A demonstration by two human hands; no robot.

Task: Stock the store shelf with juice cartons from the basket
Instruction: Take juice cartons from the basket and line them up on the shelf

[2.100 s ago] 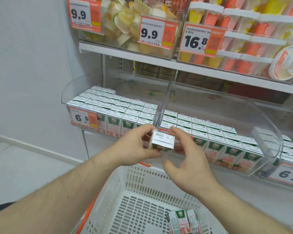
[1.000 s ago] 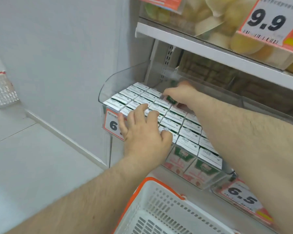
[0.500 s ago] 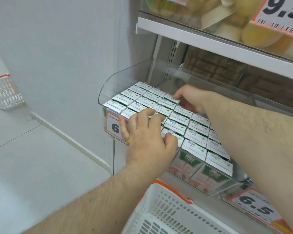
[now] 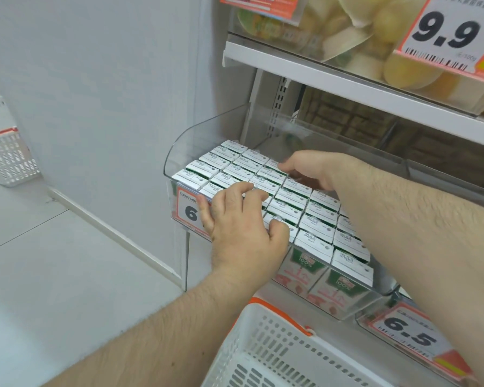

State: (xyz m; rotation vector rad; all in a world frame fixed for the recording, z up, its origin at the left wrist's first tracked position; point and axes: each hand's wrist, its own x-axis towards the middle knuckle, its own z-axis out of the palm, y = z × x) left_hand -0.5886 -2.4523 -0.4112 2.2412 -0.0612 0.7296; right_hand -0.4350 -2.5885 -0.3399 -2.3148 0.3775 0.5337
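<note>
Rows of small juice cartons (image 4: 316,227) with white tops fill a clear plastic shelf bin (image 4: 179,141). My left hand (image 4: 241,227) rests flat on the front cartons, fingers spread over their tops. My right hand (image 4: 313,169) reaches across to the back rows, its fingertips touching carton tops there; it holds nothing that I can see. The white basket (image 4: 263,344) with an orange rim sits below the bin, its contents out of view.
A white shelf (image 4: 347,79) above carries clear bins of fruit cups with a 9.9 price tag (image 4: 444,34). A 6.5 tag (image 4: 411,333) marks the neighbouring bin at right. A second white basket (image 4: 6,146) stands at far left on the pale floor. A grey wall runs left.
The carton my hands held 2.1 s ago now sits in the bin. My right hand has drawn slightly forward from the back row; my left hand stays on the front cartons.
</note>
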